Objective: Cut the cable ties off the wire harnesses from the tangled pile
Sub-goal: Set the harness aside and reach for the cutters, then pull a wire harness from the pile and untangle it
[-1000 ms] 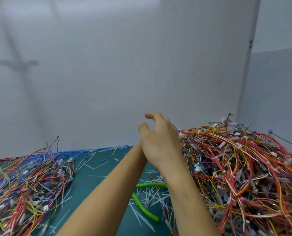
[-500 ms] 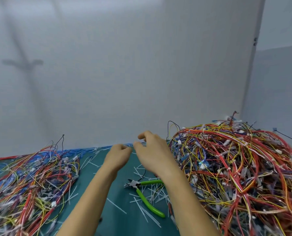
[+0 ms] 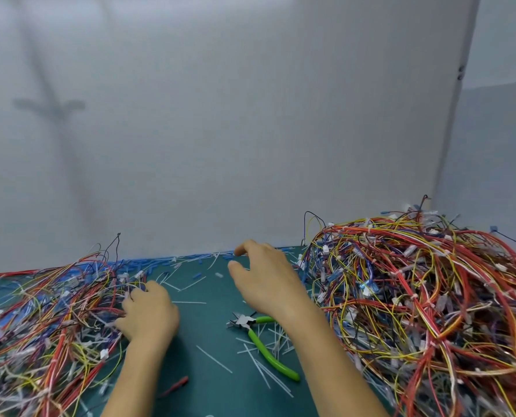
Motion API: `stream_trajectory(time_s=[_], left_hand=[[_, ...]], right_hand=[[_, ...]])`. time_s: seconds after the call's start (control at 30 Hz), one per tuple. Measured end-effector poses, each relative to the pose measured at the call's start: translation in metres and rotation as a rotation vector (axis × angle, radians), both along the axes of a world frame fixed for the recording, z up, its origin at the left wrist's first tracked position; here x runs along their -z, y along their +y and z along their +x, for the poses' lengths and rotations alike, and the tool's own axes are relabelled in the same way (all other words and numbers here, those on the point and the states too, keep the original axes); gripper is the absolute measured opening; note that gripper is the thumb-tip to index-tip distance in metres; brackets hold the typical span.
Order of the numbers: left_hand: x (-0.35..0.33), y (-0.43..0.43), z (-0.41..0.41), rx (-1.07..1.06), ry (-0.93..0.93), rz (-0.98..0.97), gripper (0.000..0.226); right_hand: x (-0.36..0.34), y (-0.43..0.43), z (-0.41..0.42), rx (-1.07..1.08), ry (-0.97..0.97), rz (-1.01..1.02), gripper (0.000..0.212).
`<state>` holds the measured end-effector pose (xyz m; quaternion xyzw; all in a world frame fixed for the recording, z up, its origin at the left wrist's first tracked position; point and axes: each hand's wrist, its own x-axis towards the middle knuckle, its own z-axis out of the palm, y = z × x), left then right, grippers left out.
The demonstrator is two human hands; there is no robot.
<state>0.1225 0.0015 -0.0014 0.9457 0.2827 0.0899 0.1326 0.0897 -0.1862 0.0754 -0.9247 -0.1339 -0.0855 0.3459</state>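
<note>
The tangled pile [image 3: 416, 296] of red, yellow and orange wire harnesses fills the right side of the green desk [image 3: 209, 326] and rises against the grey wall [image 3: 250, 130]; small white cable ties show here and there on its wires. A flatter heap of wires [image 3: 49, 320] spreads over the left side. The left hand [image 3: 148, 317] lies at the inner edge of that heap, knuckles up, fingers bent down among the wires; whether it grips one I cannot tell. The right hand [image 3: 265, 284] hovers above the bare middle of the desk, just beside the tangled pile, thumb and fingers apart and loosely curved, holding nothing. Beneath its wrist lie the green-handled cutters [image 3: 259, 341], flat on the desk, jaws pointing left, touched by neither hand; cut tie ends [image 3: 214, 358], thin and white, lie scattered around them. Small blue pieces [image 3: 160, 261] line the far edge of the desk; a short red piece [image 3: 175, 386] lies near the left forearm.
</note>
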Motion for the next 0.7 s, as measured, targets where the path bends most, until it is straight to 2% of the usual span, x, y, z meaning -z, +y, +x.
stream_trajectory(time_s=[0.1, 0.2, 0.3, 0.37, 0.5, 0.7], left_hand=[[0.003, 0.009, 0.001, -0.019, 0.089, 0.049, 0.043], [0.012, 0.020, 0.001, -0.014, 0.179, 0.234, 0.045], [0.017, 0.027, 0.003, 0.013, 0.193, 0.322, 0.043], [0.014, 0.030, 0.003, 0.013, 0.171, 0.328, 0.042], [0.010, 0.039, 0.003, -0.005, 0.127, 0.190, 0.040], [0.002, 0.038, 0.001, 0.026, 0.136, 0.184, 0.036]], right_hand=[[0.002, 0.001, 0.000, -0.004, -0.008, -0.021, 0.038], [0.004, 0.004, -0.002, -0.012, -0.017, -0.030, 0.036], [0.004, 0.006, -0.003, -0.017, -0.024, -0.041, 0.035], [0.005, 0.006, -0.004, -0.022, -0.031, -0.051, 0.034], [0.004, 0.008, -0.004, -0.023, -0.039, -0.055, 0.032], [0.007, 0.012, -0.005, -0.030, -0.029, -0.087, 0.031]])
